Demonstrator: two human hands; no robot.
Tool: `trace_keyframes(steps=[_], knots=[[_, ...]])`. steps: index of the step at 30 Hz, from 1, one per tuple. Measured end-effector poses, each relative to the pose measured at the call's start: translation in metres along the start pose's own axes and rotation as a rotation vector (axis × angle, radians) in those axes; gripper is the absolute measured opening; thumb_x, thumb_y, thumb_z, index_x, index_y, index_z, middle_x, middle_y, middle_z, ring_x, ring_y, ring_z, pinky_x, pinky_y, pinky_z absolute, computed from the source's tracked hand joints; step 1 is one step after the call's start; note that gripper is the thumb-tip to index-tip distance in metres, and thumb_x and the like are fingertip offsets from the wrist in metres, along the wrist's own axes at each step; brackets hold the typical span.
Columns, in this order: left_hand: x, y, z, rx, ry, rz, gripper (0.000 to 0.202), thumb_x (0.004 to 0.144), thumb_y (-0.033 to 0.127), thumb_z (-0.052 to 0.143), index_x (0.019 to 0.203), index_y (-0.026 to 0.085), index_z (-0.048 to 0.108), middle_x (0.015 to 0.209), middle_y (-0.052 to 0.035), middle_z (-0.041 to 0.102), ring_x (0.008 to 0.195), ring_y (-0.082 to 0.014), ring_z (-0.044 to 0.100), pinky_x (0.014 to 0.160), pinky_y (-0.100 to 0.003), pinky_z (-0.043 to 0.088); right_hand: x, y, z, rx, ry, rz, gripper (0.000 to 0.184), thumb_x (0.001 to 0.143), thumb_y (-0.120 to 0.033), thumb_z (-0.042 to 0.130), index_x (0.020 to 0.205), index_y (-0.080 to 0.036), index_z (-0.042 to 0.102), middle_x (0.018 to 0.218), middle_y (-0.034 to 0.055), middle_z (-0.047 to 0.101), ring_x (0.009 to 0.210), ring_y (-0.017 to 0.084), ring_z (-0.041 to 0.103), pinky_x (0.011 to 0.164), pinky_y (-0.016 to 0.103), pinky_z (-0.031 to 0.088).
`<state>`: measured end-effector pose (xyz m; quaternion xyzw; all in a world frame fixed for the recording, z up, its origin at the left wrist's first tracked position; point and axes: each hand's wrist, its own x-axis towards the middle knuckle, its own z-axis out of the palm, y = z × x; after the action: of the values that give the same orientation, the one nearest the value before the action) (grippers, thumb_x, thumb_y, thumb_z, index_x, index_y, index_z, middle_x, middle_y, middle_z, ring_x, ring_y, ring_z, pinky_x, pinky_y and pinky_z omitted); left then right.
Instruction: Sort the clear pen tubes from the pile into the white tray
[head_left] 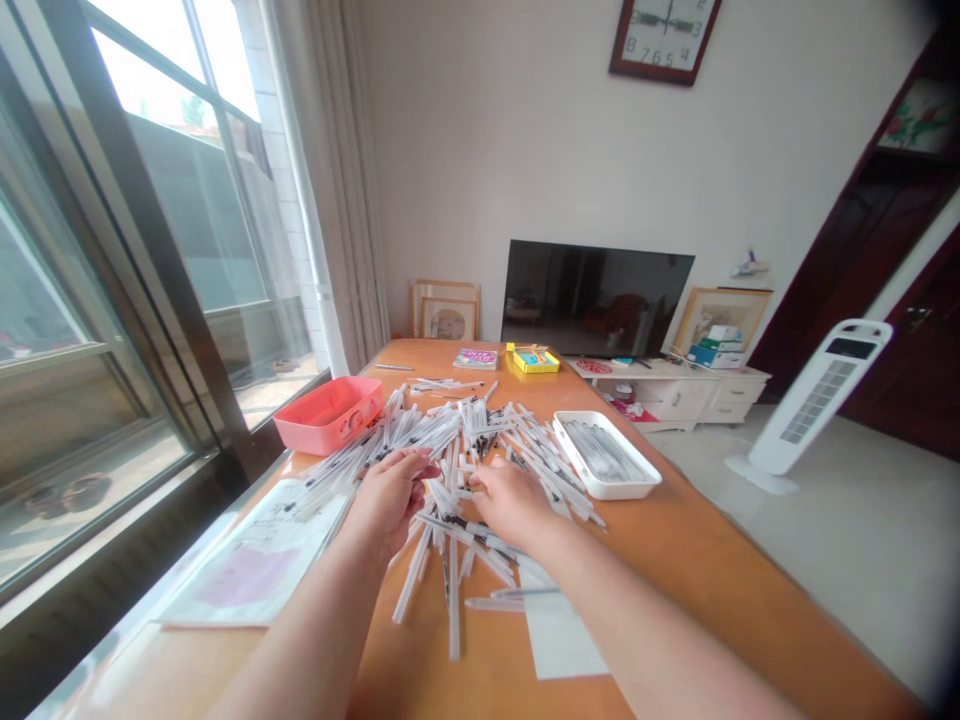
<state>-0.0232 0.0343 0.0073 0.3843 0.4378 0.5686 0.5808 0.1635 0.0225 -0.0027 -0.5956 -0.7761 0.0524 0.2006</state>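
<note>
A wide pile of clear pen barrels (425, 435) with black and white small parts is spread over the wooden table. Over its near middle, my left hand (394, 492) has its fingers curled in, thumb and forefinger close together; whatever they hold is too small to tell. My right hand (514, 500) faces it a short gap away, its fingertips pinched beside a small whitish piece that I cannot make out clearly. Loose barrels (454, 610) point toward me below the hands. To the right, a white tray (619, 490) holds several pens laid side by side.
A coral-red plastic basket (311, 438) stands left of the pile. An open book (247, 570) lies at the left edge, and a paper sheet (559, 635) under my right forearm. At the far end are a yellow box (536, 366) and a colourful booklet (475, 359).
</note>
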Motion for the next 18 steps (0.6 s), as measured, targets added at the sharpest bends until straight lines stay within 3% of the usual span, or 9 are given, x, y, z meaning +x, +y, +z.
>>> trace_keyframes(steps=[5, 12, 15, 18], knots=[[0.0, 0.001, -0.002, -0.017, -0.027, -0.028, 0.033, 0.068, 0.034, 0.077, 0.094, 0.014, 0.067, 0.072, -0.004, 0.065, 0.046, -0.003, 0.04, 0.043, -0.015, 0.026, 0.009, -0.01, 0.006, -0.038, -0.048, -0.008, 0.019, 0.083, -0.031, 0.063, 0.099, -0.026, 0.072, 0.105, 0.0071, 0.067, 0.096, 0.023, 0.061, 0.078, 0.03, 0.039], [0.0, 0.004, 0.0, -0.025, -0.031, -0.015, 0.035, 0.068, 0.032, 0.078, 0.095, 0.012, 0.067, 0.07, -0.0035, 0.063, 0.046, -0.0025, 0.038, 0.042, -0.014, 0.026, 0.007, -0.007, 0.012, 0.02, 0.018, -0.024, 0.008, 0.08, -0.025, 0.06, 0.084, -0.023, 0.067, 0.095, 0.0052, 0.067, 0.088, 0.02, 0.06, 0.073, 0.029, 0.037], [0.0, 0.004, 0.0, -0.018, -0.035, -0.007, 0.033, 0.07, 0.033, 0.077, 0.093, 0.013, 0.067, 0.068, -0.0027, 0.062, 0.046, -0.003, 0.037, 0.042, -0.015, 0.026, 0.005, 0.002, 0.009, 0.206, 0.068, 0.026, 0.005, 0.081, -0.024, 0.058, 0.08, -0.022, 0.062, 0.078, 0.0018, 0.065, 0.073, 0.017, 0.058, 0.065, 0.027, 0.036], [-0.002, 0.005, 0.002, -0.006, -0.055, 0.003, 0.031, 0.071, 0.036, 0.077, 0.089, 0.013, 0.067, 0.065, -0.0008, 0.058, 0.045, -0.0035, 0.037, 0.041, -0.016, 0.023, 0.001, 0.016, 0.003, 0.561, 0.114, 0.171, 0.007, 0.079, -0.026, 0.058, 0.077, -0.021, 0.056, 0.067, -0.0009, 0.061, 0.064, 0.014, 0.054, 0.06, 0.025, 0.036]])
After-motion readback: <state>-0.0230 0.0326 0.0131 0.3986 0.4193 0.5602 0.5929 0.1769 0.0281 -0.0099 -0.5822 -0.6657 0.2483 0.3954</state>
